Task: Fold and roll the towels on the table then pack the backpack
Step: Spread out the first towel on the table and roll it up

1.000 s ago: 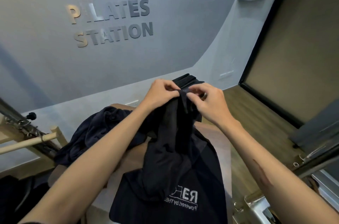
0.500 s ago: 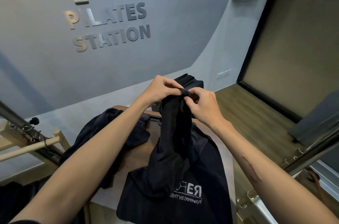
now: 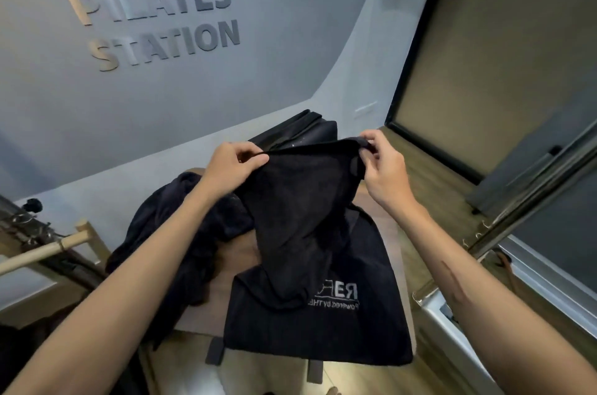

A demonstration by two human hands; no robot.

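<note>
I had my left hand and right hand each pinching a top corner of the black towel, their grip stretching it above the counter, its lower end draped there.

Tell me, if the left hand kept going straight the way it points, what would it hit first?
Probably the backpack just beyond the left hand, which pinches the towel. Depth is unclear, so it might pass it.

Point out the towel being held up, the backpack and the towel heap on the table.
held towel (image 3: 300, 200), head view, middle of the hanging cloth.
backpack (image 3: 310, 133), head view, its top behind the hands.
towel heap (image 3: 168, 226), head view, crumpled middle.
</note>
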